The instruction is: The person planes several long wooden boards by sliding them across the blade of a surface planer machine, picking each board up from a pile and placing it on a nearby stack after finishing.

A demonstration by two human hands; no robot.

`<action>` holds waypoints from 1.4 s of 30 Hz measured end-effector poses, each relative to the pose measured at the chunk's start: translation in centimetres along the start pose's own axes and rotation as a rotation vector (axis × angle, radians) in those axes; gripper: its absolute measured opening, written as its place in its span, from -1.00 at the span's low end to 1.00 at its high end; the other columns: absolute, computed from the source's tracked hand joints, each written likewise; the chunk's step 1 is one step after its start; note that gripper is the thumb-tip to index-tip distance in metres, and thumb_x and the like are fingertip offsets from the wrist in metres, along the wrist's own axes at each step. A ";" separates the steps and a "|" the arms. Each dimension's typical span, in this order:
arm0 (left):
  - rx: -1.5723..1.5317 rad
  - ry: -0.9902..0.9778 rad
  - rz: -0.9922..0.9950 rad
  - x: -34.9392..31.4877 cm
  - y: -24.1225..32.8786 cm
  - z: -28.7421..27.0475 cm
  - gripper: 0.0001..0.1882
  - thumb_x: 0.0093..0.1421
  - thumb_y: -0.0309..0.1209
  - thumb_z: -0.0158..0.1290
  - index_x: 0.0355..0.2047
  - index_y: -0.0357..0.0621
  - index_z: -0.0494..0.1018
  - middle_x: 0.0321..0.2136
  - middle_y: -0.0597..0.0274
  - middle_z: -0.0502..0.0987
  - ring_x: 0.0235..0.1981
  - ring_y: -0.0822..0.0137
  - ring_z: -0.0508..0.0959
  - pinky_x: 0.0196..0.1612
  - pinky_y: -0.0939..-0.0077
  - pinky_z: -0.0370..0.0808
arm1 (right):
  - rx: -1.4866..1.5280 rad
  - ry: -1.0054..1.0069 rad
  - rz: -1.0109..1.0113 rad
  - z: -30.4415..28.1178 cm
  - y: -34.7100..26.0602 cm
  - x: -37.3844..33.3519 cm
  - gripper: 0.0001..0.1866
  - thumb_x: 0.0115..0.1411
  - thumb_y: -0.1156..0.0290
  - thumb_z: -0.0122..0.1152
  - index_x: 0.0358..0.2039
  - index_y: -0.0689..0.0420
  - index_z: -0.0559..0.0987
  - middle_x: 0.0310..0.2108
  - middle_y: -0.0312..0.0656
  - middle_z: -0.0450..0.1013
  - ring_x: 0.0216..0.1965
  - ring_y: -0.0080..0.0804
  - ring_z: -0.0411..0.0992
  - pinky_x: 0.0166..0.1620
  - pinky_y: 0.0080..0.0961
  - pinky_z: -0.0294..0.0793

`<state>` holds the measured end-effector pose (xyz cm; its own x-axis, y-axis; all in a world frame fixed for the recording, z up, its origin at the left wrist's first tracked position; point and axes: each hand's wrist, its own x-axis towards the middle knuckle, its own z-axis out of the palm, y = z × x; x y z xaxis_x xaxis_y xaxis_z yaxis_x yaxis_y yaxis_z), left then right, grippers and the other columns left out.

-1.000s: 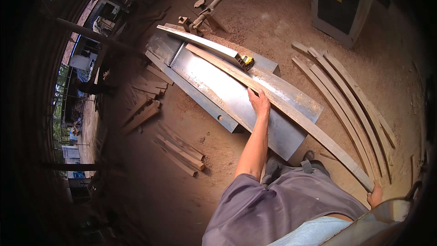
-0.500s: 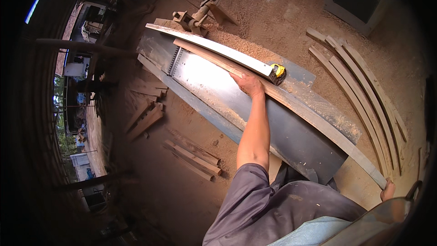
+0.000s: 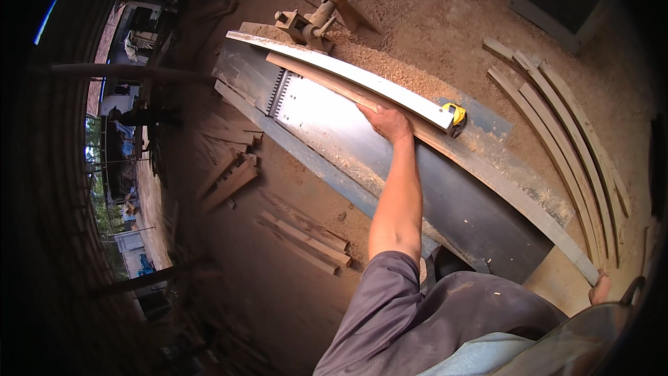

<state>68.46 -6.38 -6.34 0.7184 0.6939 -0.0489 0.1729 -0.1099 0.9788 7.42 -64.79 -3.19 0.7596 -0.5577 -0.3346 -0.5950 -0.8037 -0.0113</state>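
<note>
— Where is the left hand point(image 3: 390, 124)?

— Stretched out over the metal table point(image 3: 390, 160) of the woodworking machine, palm down and pressing flat on a long curved wooden strip point(image 3: 487, 167). The fingers lie spread on the wood rather than wrapped round it.

— And the strip itself?

— It runs along the table's far side, from the sawdust pile point(image 3: 390, 63) near the top down to the lower right, just beside a pale curved fence point(image 3: 348, 73). A yellow tape measure point(image 3: 456, 115) sits at the fence's near end.

— The right hand point(image 3: 600, 290)?

— At the lower right edge, at the strip's near end. It seems to hold that end, but only a bit of it shows, so I cannot tell how firmly it is closed.

— What else lies about?

— More curved strips point(image 3: 563, 118) stacked on the ground to the right, and short wood offcuts point(image 3: 306, 237) on the dirt floor to the left.
</note>
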 end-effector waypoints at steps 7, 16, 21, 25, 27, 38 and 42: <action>-0.046 0.020 0.068 6.0 -3.4 0.4 -0.30 0.25 -0.62 -0.20 0.42 -0.22 -0.01 0.06 -0.18 0.45 -0.14 0.03 0.54 -0.04 0.29 0.48 | -0.112 -0.040 -0.068 0.6 -2.3 0.9 -0.54 -0.29 0.81 -0.07 -0.30 0.31 0.57 -0.38 0.27 0.51 -0.24 0.27 0.51 -0.16 -0.03 0.50; -0.156 -0.012 0.031 13.0 -4.5 1.1 -0.43 0.35 -0.55 -0.20 0.38 -0.11 0.08 -0.13 0.02 0.48 -0.28 0.22 0.51 -0.27 0.37 0.52 | -0.099 -0.046 -0.061 -0.2 -9.3 1.3 -0.50 -0.30 0.84 -0.01 -0.25 0.33 0.58 -0.33 0.27 0.53 -0.20 0.26 0.51 -0.13 -0.08 0.52; -0.478 -0.136 -0.021 22.0 -10.4 1.0 -0.40 0.37 -0.52 -0.24 0.42 -0.16 0.00 -0.04 0.00 0.49 -0.29 0.22 0.52 -0.28 0.40 0.49 | -0.087 -0.052 -0.065 0.0 -13.6 2.5 -0.49 -0.29 0.84 0.00 -0.23 0.30 0.58 -0.33 0.28 0.52 -0.21 0.25 0.51 -0.13 -0.08 0.51; -0.821 -0.207 -0.292 23.4 -6.2 0.6 -0.49 0.47 -0.17 -0.25 0.38 0.09 0.11 -0.24 0.23 0.48 -0.41 0.33 0.45 -0.41 0.44 0.42 | -0.110 -0.061 -0.067 -1.2 -18.7 2.9 -0.48 -0.29 0.84 0.01 -0.23 0.28 0.59 -0.36 0.26 0.53 -0.23 0.24 0.52 -0.14 -0.07 0.51; -1.144 -0.404 -0.590 27.6 -6.4 -0.2 -0.52 0.47 0.00 -0.27 0.31 0.22 0.21 -0.39 0.33 0.43 -0.48 0.35 0.41 -0.52 0.46 0.35 | -0.106 -0.069 -0.066 -1.3 -21.1 3.7 -0.48 -0.29 0.84 0.01 -0.23 0.26 0.59 -0.37 0.24 0.53 -0.24 0.23 0.52 -0.14 -0.07 0.51; -0.849 -0.339 -0.496 40.4 -8.1 0.2 -0.47 0.27 0.33 -0.21 -0.36 0.18 0.37 -0.56 0.41 0.43 -0.48 0.35 0.47 -0.45 0.37 0.42 | -0.088 -0.053 -0.075 -1.7 -32.7 5.6 -0.47 -0.29 0.82 0.03 -0.21 0.28 0.60 -0.35 0.25 0.54 -0.23 0.22 0.52 -0.12 -0.08 0.50; -1.043 -0.516 -0.638 44.3 -7.8 0.0 -0.36 0.17 0.44 -0.15 -0.39 0.12 0.44 -0.49 0.36 0.49 -0.35 0.34 0.50 -0.34 0.37 0.44 | -0.116 -0.056 -0.074 -2.2 -36.8 6.1 -0.48 -0.30 0.80 0.03 -0.21 0.28 0.60 -0.37 0.26 0.53 -0.24 0.22 0.52 -0.13 -0.08 0.51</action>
<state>98.92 25.26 -16.15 0.9168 0.0455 -0.3968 0.1455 0.8871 0.4380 34.49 -39.11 -2.74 0.7825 -0.4862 -0.3891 -0.5011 -0.8626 0.0701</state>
